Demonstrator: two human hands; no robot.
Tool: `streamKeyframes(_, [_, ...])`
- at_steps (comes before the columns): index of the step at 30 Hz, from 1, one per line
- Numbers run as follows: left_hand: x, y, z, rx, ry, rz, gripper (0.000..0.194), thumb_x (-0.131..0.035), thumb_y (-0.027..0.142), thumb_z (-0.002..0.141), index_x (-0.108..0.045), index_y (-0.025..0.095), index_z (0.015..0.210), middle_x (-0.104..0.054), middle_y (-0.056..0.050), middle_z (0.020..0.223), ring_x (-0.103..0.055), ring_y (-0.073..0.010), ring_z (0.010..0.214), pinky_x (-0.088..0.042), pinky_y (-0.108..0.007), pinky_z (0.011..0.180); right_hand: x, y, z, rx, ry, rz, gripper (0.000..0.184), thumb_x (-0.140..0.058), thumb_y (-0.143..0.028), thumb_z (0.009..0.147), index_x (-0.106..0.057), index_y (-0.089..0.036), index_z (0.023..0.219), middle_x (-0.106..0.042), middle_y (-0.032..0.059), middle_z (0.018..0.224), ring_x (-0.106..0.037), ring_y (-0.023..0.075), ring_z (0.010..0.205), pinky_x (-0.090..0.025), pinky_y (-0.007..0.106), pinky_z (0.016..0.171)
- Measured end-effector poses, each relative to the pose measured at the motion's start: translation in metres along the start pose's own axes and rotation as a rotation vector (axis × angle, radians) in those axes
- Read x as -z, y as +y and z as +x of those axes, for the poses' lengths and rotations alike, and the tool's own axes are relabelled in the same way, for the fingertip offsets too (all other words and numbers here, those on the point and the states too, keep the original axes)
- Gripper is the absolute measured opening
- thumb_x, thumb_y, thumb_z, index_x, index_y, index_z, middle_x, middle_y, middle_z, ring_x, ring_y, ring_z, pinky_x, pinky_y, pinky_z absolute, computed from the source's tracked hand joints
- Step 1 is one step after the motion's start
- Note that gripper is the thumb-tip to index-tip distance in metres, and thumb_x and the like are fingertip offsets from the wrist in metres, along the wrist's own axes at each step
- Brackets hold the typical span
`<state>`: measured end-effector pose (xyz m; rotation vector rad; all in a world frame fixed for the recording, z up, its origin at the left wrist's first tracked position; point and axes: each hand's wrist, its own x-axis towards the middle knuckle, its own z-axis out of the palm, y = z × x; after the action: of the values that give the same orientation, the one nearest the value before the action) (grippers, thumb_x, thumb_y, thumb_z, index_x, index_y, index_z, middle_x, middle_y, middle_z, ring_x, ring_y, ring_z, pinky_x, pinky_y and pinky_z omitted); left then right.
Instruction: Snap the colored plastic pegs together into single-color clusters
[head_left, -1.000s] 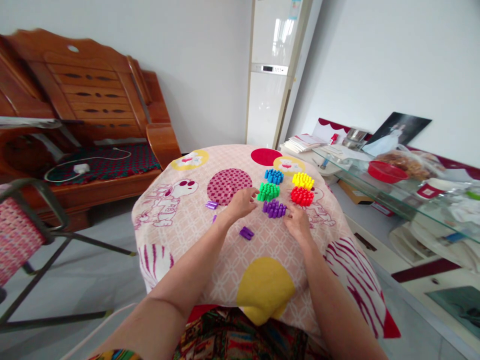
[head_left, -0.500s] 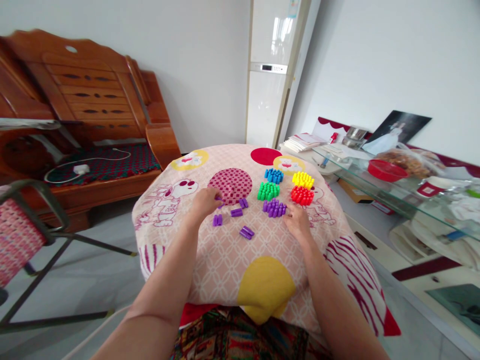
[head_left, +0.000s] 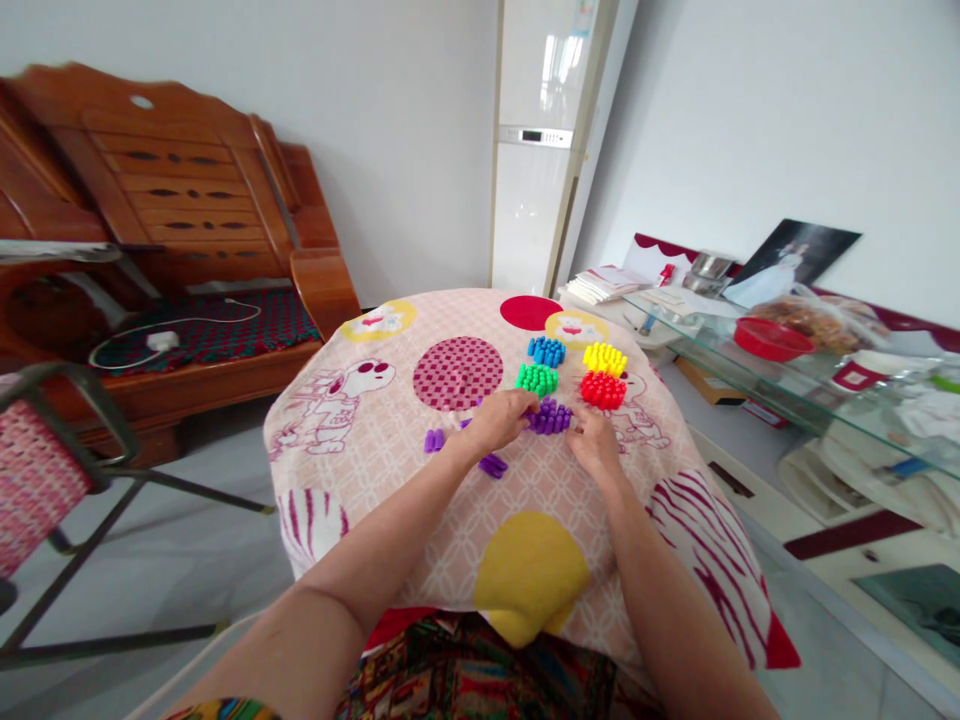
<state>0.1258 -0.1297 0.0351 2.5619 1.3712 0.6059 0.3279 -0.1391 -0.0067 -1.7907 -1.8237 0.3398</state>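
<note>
A table under a pink patterned cloth (head_left: 420,470) carries small plastic pegs sorted into piles: blue (head_left: 547,351), green (head_left: 537,379), yellow (head_left: 604,358), red (head_left: 603,390) and purple (head_left: 553,416). My left hand (head_left: 499,420) has its fingers curled together at the left edge of the purple pile, apparently closed on purple pegs. On the pile's right side rests my right hand (head_left: 596,445), fingers loosely stretched and touching the pile. Loose purple pegs lie at the left (head_left: 433,440) and just below my left hand (head_left: 493,465).
A wooden bench (head_left: 172,230) with a white charger and cable stands at the left, with a metal-framed chair (head_left: 52,470) nearer. A glass shelf (head_left: 787,390) with a red bowl and clutter runs along the right. A tall white air conditioner (head_left: 536,150) stands behind.
My left hand went left to the scattered purple pegs, then came back right to the purple pile. Fewer loose pegs lie on the cloth. My right hand has stayed by the pile.
</note>
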Motion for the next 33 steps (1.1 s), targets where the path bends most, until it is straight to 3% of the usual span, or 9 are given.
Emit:
streamKeyframes(5, [0.003, -0.006, -0.001, -0.008, 0.060, -0.022, 0.021, -0.062, 0.009, 0.078, -0.067, 0.016, 0.097, -0.071, -0.005, 0.096, -0.065, -0.0184, 0.086, -0.049, -0.027, 0.077, 0.000, 0.000, -0.001, -0.001, 0.001, 0.015, 0.048, -0.054, -0.016, 0.076, -0.072, -0.018, 0.120, -0.072, 0.0045, 0.079, -0.064, 0.0193, 0.072, -0.047, 0.028, 0.069])
streamKeyframes(9, [0.035, -0.029, -0.018, 0.134, 0.151, -0.043, 0.014, -0.061, 0.014, 0.081, -0.069, 0.016, 0.092, -0.072, -0.004, 0.089, -0.065, -0.0165, 0.081, -0.046, -0.025, 0.072, 0.002, -0.001, -0.001, -0.016, -0.023, 0.017, 0.047, -0.055, -0.018, 0.077, -0.071, -0.018, 0.121, -0.070, 0.0026, 0.074, -0.062, 0.0182, 0.070, -0.046, 0.027, 0.068])
streamKeyframes(12, [0.059, -0.051, -0.038, 0.231, 0.034, 0.040, 0.011, -0.062, 0.019, 0.081, -0.072, 0.018, 0.086, -0.073, -0.003, 0.083, -0.065, -0.0171, 0.077, -0.044, -0.025, 0.070, 0.002, -0.002, -0.001, -0.031, -0.028, 0.009, 0.048, -0.056, -0.017, 0.077, -0.070, -0.017, 0.123, -0.071, 0.0034, 0.077, -0.063, 0.0186, 0.073, -0.045, 0.026, 0.067])
streamKeyframes(14, [0.064, -0.062, -0.049, 0.257, -0.057, 0.082, 0.013, -0.064, 0.022, 0.081, -0.073, 0.018, 0.087, -0.074, -0.003, 0.083, -0.065, -0.0180, 0.078, -0.044, -0.025, 0.070, 0.002, -0.002, 0.000, -0.039, -0.032, -0.004, 0.047, -0.056, -0.017, 0.077, -0.070, -0.017, 0.122, -0.071, 0.0042, 0.079, -0.064, 0.0190, 0.075, -0.044, 0.026, 0.066])
streamKeyframes(19, [0.041, -0.063, -0.055, 0.238, -0.116, 0.082, 0.017, -0.068, 0.022, 0.077, -0.073, 0.021, 0.093, -0.075, -0.002, 0.090, -0.066, -0.0182, 0.084, -0.044, -0.024, 0.071, 0.003, -0.003, -0.001, -0.032, -0.027, -0.025, 0.044, -0.056, -0.017, 0.077, -0.071, -0.016, 0.119, -0.070, 0.0037, 0.076, -0.062, 0.0186, 0.073, -0.041, 0.026, 0.065])
streamKeyframes(22, [0.029, -0.056, -0.050, 0.242, -0.077, 0.113, 0.013, -0.069, 0.019, 0.076, -0.071, 0.019, 0.088, -0.073, -0.004, 0.089, -0.066, -0.0188, 0.084, -0.044, -0.025, 0.072, 0.004, -0.004, -0.001, -0.013, -0.021, -0.016, 0.044, -0.056, -0.015, 0.076, -0.072, -0.017, 0.117, -0.070, 0.0035, 0.077, -0.062, 0.0180, 0.072, -0.041, 0.025, 0.065])
streamKeyframes(25, [0.029, -0.049, -0.044, 0.217, -0.012, 0.054, 0.015, -0.069, 0.018, 0.076, -0.070, 0.017, 0.091, -0.072, -0.005, 0.089, -0.065, -0.0180, 0.082, -0.045, -0.025, 0.072, 0.004, -0.004, -0.001, -0.011, -0.027, -0.010, 0.046, -0.055, -0.014, 0.076, -0.071, -0.017, 0.118, -0.070, 0.0034, 0.077, -0.061, 0.0176, 0.071, -0.041, 0.025, 0.065])
streamKeyframes(29, [0.032, -0.039, -0.024, 0.096, 0.092, -0.028, 0.019, -0.066, 0.012, 0.076, -0.072, 0.016, 0.093, -0.072, -0.004, 0.090, -0.064, -0.0174, 0.085, -0.048, -0.026, 0.078, 0.003, -0.004, -0.002, -0.013, -0.022, -0.008, 0.047, -0.055, -0.016, 0.076, -0.071, -0.016, 0.120, -0.070, 0.0038, 0.077, -0.060, 0.0178, 0.069, -0.042, 0.026, 0.066])
streamKeyframes(33, [0.023, -0.032, 0.007, 0.032, 0.146, 0.020, 0.030, -0.058, 0.003, 0.073, -0.074, 0.017, 0.094, -0.072, -0.006, 0.092, -0.065, -0.0193, 0.092, -0.050, -0.030, 0.088, 0.004, -0.004, -0.002, -0.001, -0.016, -0.004, 0.045, -0.054, -0.017, 0.076, -0.072, -0.017, 0.117, -0.071, 0.0038, 0.076, -0.061, 0.0181, 0.069, -0.042, 0.026, 0.066])
